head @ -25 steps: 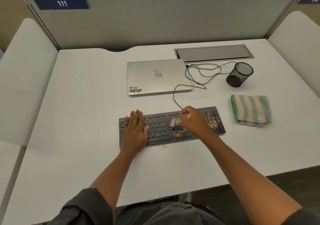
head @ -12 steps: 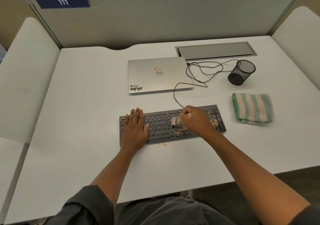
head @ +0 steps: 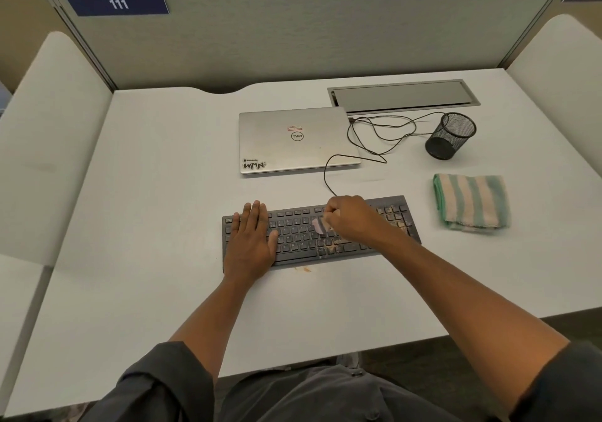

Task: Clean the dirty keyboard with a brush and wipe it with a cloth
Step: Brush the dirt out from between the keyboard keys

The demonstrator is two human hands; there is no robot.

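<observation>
Two hands (head: 250, 239) on one keyboard (head: 299, 236), one seemingly gripping one brush (head: 319, 225).

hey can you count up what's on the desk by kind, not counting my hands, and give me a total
Keyboard: 1
Brush: 1, in the right hand
Cloth: 1
Laptop: 1
Mesh cup: 1
Cable: 1
Total: 6
</observation>
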